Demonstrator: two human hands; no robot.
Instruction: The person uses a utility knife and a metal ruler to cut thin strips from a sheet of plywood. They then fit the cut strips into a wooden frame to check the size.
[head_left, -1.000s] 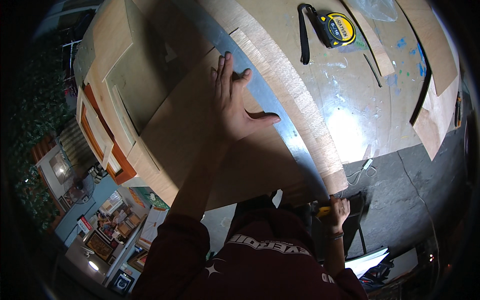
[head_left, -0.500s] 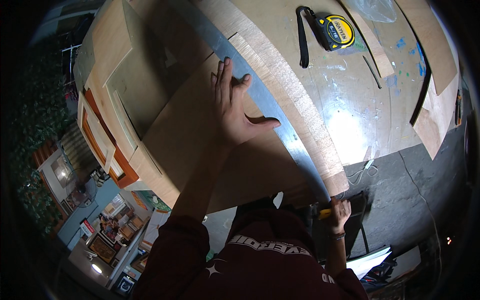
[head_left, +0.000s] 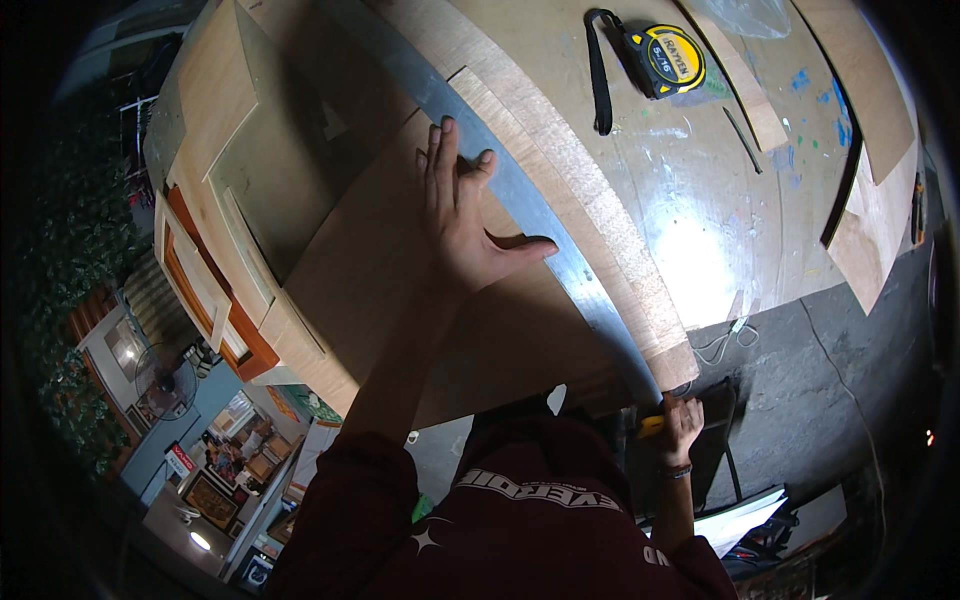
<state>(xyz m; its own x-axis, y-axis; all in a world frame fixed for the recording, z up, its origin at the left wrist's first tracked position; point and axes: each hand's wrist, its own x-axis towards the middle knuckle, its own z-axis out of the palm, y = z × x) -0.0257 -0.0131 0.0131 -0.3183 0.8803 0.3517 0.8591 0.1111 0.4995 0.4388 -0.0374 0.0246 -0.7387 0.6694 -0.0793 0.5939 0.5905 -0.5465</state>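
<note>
A long metal straightedge lies diagonally across a thin wood sheet on the workbench, running from upper left to the near edge at lower right. The left hand presses flat, fingers spread, on sheet and straightedge, holding nothing. The right hand is closed around a yellow-handled knife at the straightedge's near end; a yellow tape measure sits well apart.

Dim, fisheye-bent view with black corners; overhead light glares on the tabletop, leaving the left side in shadow.
</note>
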